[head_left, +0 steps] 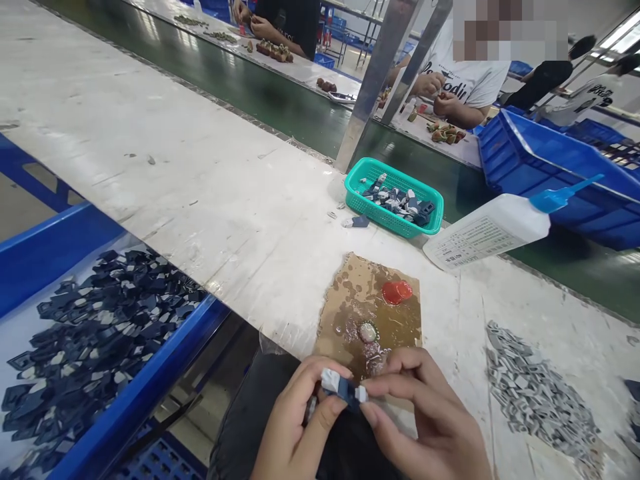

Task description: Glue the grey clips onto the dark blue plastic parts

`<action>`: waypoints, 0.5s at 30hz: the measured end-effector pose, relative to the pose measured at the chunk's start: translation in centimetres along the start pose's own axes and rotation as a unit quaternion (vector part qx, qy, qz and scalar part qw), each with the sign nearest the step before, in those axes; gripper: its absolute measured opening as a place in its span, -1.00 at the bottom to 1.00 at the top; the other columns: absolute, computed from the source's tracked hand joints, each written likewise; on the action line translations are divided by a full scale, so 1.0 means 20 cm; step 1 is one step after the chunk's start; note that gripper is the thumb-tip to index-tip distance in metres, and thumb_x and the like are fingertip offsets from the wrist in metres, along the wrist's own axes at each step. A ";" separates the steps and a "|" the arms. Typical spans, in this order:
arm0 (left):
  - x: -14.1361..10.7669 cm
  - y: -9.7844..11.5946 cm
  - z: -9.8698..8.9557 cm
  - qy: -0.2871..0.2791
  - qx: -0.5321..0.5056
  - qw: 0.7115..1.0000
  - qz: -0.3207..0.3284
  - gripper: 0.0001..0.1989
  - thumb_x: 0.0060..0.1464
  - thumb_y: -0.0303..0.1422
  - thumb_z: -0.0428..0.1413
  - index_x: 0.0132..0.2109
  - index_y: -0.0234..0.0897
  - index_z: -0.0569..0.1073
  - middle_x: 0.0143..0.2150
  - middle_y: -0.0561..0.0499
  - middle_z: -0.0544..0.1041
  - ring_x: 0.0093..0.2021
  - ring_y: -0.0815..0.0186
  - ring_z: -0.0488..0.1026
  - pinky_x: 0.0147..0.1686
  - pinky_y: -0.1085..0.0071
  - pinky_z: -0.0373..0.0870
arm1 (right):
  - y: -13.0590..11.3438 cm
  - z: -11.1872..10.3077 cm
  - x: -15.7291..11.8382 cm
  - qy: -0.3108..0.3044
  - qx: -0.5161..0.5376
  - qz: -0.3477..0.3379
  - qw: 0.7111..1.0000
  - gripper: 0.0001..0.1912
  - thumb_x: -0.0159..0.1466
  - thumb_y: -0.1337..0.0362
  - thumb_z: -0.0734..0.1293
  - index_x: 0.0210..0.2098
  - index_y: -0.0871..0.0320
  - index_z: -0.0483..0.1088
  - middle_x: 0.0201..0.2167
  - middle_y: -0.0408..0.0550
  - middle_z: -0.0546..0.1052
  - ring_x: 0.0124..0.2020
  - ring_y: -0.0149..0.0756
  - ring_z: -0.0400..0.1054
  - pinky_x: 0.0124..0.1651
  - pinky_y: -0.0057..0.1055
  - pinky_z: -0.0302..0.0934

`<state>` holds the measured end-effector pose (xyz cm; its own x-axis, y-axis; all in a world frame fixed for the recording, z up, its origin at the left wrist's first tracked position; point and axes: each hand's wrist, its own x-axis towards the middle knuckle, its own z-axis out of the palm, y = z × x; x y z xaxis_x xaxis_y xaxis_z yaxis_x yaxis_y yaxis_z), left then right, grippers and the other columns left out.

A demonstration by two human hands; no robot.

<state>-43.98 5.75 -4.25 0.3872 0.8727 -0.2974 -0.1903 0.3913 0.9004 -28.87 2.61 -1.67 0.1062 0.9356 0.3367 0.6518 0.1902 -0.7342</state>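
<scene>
Between thumb and fingers, my left hand [303, 417] grips a small dark blue and white plastic part [336, 385] just in front of the cardboard. My right hand [425, 413] pinches a small white piece [361, 394] against the blue part's right end. Beyond both hands lies a glue-stained cardboard sheet [345, 303], with a red cap [397, 291] and a small round wet cap [369, 331] on it. My fingers partly hide the part's underside.
A green basket [353, 193] holds blue and white parts, beside a leaning white bottle [485, 233] with a blue nozzle. Small grey pieces [540, 393] are heaped at right. A blue bin [210, 320] of dark parts stands left. Co-workers sit across the green conveyor [320, 123].
</scene>
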 end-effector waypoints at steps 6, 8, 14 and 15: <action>0.01 0.01 0.00 -0.002 0.076 0.990 0.120 -0.86 0.11 -0.34 0.06 -0.22 -0.04 0.50 -0.30 0.10 0.48 -0.25 0.36 0.41 -0.23 0.56 0.25 | 0.01 0.00 -0.01 -0.024 0.008 0.001 1.000 -0.83 0.08 0.41 0.38 -0.31 0.10 0.49 -0.40 -0.08 0.36 -0.38 -0.39 0.34 -0.38 -0.51 0.29; 0.01 0.01 0.00 -0.010 0.100 0.985 0.142 -0.84 0.13 -0.39 0.04 -0.20 -0.05 0.49 -0.29 0.11 0.49 -0.26 0.38 0.43 -0.23 0.58 0.26 | 0.01 -0.01 -0.01 -0.054 0.056 0.032 0.996 -0.83 0.09 0.41 0.38 -0.33 0.06 0.51 -0.42 -0.10 0.37 -0.39 -0.40 0.34 -0.38 -0.53 0.29; 0.02 -0.01 -0.07 -0.108 0.130 0.958 0.231 -0.76 0.11 -0.47 0.06 -0.15 -0.03 0.47 -0.23 0.12 0.56 -0.25 0.39 0.49 -0.23 0.59 0.35 | 0.02 0.02 -0.03 -0.130 0.373 0.372 0.840 -0.74 -0.09 0.20 0.53 -0.38 0.04 0.52 -0.49 -0.18 0.47 -0.48 -0.46 0.35 -0.43 -0.57 0.29; 0.03 -0.01 -0.08 -0.121 0.135 0.955 0.235 -0.74 0.10 -0.48 0.07 -0.12 -0.01 0.47 -0.22 0.13 0.57 -0.24 0.39 0.50 -0.23 0.60 0.36 | 0.02 0.03 -0.04 -0.140 0.409 0.403 0.807 -0.73 -0.12 0.18 0.54 -0.41 0.07 0.53 -0.53 -0.18 0.48 -0.53 -0.48 0.33 -0.48 -0.59 0.27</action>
<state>-45.09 6.65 -5.12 0.5200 0.8275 0.2119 -0.1667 -0.1450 0.9753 -29.17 2.12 -2.52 -0.0009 0.8619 -0.5071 -0.2692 -0.4886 -0.8299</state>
